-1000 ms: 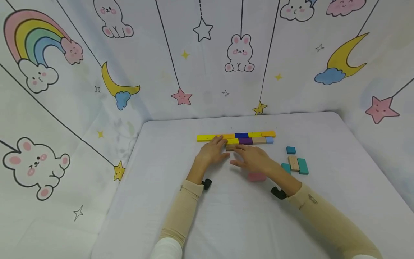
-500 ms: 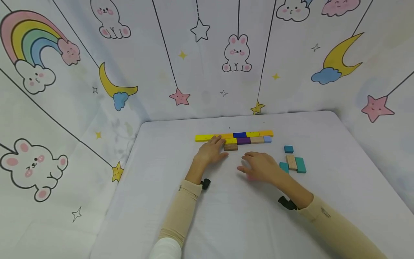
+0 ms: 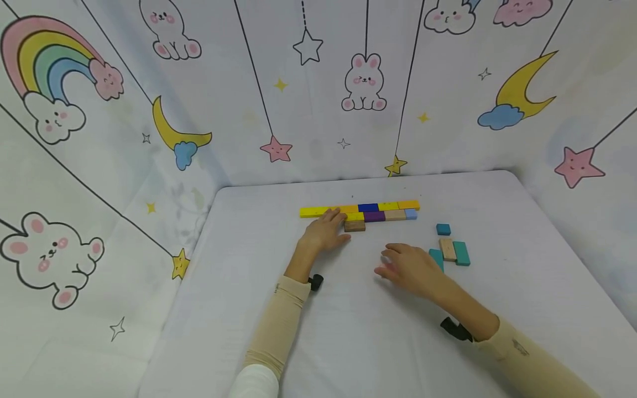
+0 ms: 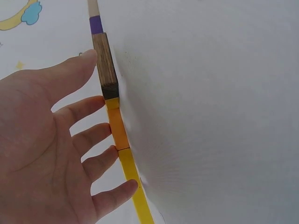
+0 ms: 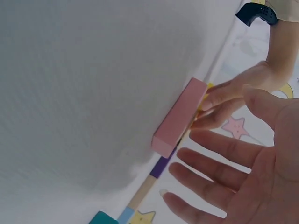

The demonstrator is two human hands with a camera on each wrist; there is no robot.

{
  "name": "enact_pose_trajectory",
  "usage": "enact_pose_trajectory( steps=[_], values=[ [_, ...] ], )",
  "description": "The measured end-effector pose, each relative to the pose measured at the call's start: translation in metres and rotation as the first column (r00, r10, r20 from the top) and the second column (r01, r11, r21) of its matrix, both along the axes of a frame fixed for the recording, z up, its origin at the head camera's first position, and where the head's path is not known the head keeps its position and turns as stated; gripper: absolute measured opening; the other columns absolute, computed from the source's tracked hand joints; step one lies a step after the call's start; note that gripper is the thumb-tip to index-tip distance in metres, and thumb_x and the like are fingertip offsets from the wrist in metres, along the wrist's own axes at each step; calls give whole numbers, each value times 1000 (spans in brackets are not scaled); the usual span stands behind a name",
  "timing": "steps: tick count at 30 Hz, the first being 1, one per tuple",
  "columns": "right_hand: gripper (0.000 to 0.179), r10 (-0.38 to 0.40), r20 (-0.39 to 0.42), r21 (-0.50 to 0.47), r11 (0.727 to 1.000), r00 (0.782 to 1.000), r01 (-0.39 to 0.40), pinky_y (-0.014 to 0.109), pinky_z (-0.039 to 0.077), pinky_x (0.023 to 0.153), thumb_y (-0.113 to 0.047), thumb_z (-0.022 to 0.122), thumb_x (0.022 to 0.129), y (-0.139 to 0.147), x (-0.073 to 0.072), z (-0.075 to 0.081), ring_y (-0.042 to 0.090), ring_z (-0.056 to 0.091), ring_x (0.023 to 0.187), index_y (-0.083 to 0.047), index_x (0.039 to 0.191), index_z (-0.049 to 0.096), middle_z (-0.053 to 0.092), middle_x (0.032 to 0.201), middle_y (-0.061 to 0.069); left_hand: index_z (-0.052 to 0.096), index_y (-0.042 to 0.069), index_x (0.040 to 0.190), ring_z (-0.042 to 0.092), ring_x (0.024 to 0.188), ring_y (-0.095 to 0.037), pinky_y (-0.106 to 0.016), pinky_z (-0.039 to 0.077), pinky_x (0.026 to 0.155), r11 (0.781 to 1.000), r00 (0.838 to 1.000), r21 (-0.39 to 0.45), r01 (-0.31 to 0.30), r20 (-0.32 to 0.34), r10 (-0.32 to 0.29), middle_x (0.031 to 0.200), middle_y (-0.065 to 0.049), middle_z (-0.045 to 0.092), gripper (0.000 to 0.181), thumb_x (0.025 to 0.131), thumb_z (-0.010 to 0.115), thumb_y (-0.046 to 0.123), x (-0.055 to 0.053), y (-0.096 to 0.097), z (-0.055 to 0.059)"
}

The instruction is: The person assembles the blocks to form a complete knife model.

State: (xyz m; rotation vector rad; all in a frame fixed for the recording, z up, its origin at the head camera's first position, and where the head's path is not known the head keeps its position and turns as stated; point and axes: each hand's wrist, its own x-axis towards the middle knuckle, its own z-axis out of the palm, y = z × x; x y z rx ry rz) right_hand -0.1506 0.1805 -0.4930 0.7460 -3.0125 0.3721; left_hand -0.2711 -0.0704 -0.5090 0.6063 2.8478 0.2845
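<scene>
Right hand point(image 3: 410, 271) empty at pink block point(image 5: 180, 116), left hand point(image 3: 322, 233) empty too

Right: fingers extended, contact unclear; best pinch looks square across the block's width. Brown block point(image 3: 355, 226) sits just right of left fingers. Left: fingers straight, gripping nothing, tips at near row point(image 3: 375, 216) and far row point(image 3: 409, 205); light, even pressure should keep both aligned.

Even light, greyer at the wrists

The head view is bright and evenly lit, with a faint shadow beneath the right sleeve point(image 3: 532, 359); where the light comes from cannot be told. Both wrist views are greyer across the surface point(image 4: 224, 116) (the right one dim along its left side). In the left wrist view, soft shadow edges the row of blocks point(image 4: 119, 128).
</scene>
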Motion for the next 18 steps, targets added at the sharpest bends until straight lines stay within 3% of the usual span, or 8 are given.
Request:
enact_pose_trajectory(
  steps=[11, 18],
  values=[
    [60, -68, 21, -19, 997, 997, 68, 62, 50, 105, -52, 72, 96, 12, 17, -15, 41, 57, 133, -7, 136, 68, 60, 146, 19, 42, 18, 159, 21, 159, -29, -47, 29, 126, 999, 1000, 33, 10, 9, -11, 173, -6, 24, 66, 104, 60, 49, 2, 1, 2],
    [58, -98, -7, -13, 995, 995, 98, 61, 53, 102, -50, 75, 94, 19, 27, -11, 42, 60, 129, -5, 130, 70, 62, 141, 22, 41, 19, 160, 21, 159, -28, -47, 28, 126, 1000, 1000, 8, 9, 3, -9, 173, -6, 23, 67, 104, 60, 49, 3, 2, 4]
  ],
)
